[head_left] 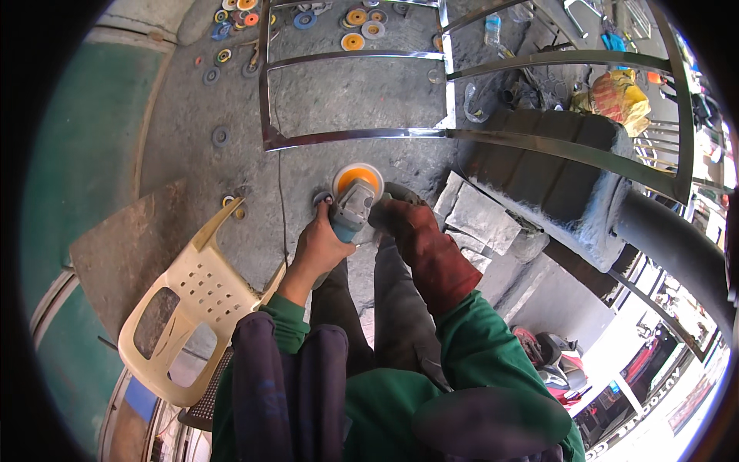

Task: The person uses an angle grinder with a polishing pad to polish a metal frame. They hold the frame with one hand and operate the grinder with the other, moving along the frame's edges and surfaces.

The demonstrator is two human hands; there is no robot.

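An angle grinder (356, 204) with a grey head and a blue-green body is held in front of me, above my feet. Its round disc (359, 178), orange with a pale rim, faces up at the far end. My bare left hand (319, 245) is wrapped round the grinder's body from the left. On my right hand (399, 218) is a dark red work glove, closed against the right side of the grinder's head. The glove's fingertips are dark and partly hidden there.
Ahead stands a shiny metal frame (354, 141) of square tubes. Several grinding discs (352, 41) lie on the floor beyond. A cream plastic chair (208, 289) is at my left, a large dark metal piece (550, 146) at my right. A cord (282, 200) crosses the floor.
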